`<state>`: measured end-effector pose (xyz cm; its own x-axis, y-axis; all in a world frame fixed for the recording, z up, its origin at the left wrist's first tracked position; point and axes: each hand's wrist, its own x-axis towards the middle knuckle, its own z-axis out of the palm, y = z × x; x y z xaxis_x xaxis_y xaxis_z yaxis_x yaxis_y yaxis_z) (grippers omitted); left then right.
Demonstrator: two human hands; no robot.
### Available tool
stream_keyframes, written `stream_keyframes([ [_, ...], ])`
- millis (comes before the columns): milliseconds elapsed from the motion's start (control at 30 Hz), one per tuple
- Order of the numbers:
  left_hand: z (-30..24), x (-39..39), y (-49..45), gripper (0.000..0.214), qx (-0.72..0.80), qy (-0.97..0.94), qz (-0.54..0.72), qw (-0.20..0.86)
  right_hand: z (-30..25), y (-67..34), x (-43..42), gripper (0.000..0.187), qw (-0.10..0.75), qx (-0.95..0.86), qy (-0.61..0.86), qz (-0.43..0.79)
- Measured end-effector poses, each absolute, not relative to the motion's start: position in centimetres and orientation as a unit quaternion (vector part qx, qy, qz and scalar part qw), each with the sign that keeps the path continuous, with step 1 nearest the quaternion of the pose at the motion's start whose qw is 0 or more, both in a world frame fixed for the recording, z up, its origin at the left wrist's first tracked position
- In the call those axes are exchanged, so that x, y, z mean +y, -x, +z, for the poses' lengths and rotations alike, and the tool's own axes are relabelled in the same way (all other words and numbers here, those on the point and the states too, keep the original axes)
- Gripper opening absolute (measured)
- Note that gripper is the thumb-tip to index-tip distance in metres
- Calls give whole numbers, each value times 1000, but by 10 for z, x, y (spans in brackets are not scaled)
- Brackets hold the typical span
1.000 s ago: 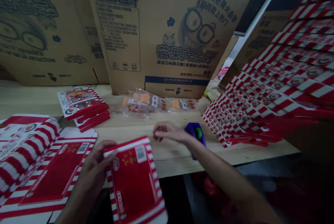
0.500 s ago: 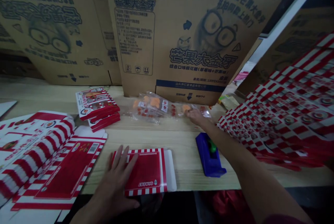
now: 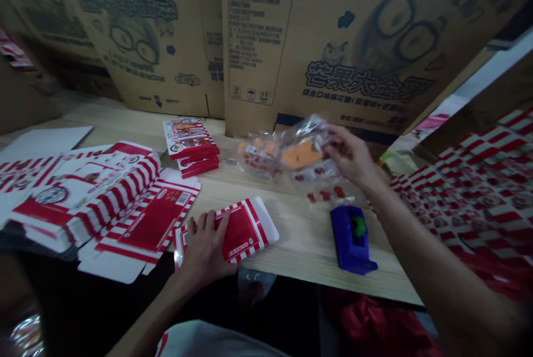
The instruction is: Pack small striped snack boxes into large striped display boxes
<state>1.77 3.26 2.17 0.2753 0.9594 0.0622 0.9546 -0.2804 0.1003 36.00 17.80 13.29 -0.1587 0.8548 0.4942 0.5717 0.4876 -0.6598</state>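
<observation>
My left hand (image 3: 210,249) grips a flat red-and-white striped carton (image 3: 244,229) at the table's front edge, fingers across its top and thumb at the near side. A white flap sticks out at the carton's right end. Pinched in my right hand (image 3: 348,151) is a clear candy packet (image 3: 303,154) with an orange piece inside, a little blurred. Left of it lies another packet of orange candy (image 3: 261,154). Below my right hand, red gummies (image 3: 327,194) show through clear plastic on the table.
A blue tape dispenser (image 3: 348,243) stands near the right front edge. Filled-looking small boxes (image 3: 191,149) are stacked behind my left hand. Flat striped cartons (image 3: 95,190) pile up at left. Large cardboard boxes (image 3: 258,96) wall the back; striped boxes (image 3: 478,196) rise at right.
My right hand has lifted a candy packet off the table and drawn it closer. Under my left hand the carton has turned at an angle. The view has shifted left.
</observation>
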Motion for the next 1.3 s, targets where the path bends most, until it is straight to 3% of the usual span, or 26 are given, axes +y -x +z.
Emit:
stream_keyframes([
  [100,16,23,-8,100,620,-781,81,-5,110,-329,169,45,292,-751,456,379],
  [167,13,19,-4,99,623,-777,93,-6,88,-315,165,45,217,-739,459,442],
  [300,12,15,-4,97,611,-785,106,-2,56,-293,153,41,139,-792,415,426],
  [500,13,16,-12,96,598,-794,110,14,45,-248,123,33,27,-871,382,308],
  [567,13,18,-12,98,598,-795,101,24,38,-241,120,32,54,-857,405,315],
  [733,11,21,-8,110,608,-791,33,64,15,-275,121,36,321,-665,611,286],
  [900,13,22,-13,114,609,-789,-4,82,2,-312,95,58,298,-555,741,233],
  [1133,21,17,-32,111,605,-791,14,90,-8,-275,63,70,370,-533,636,418],
  [1300,16,12,-39,112,587,-805,26,83,-5,-271,70,76,377,-519,631,436],
])
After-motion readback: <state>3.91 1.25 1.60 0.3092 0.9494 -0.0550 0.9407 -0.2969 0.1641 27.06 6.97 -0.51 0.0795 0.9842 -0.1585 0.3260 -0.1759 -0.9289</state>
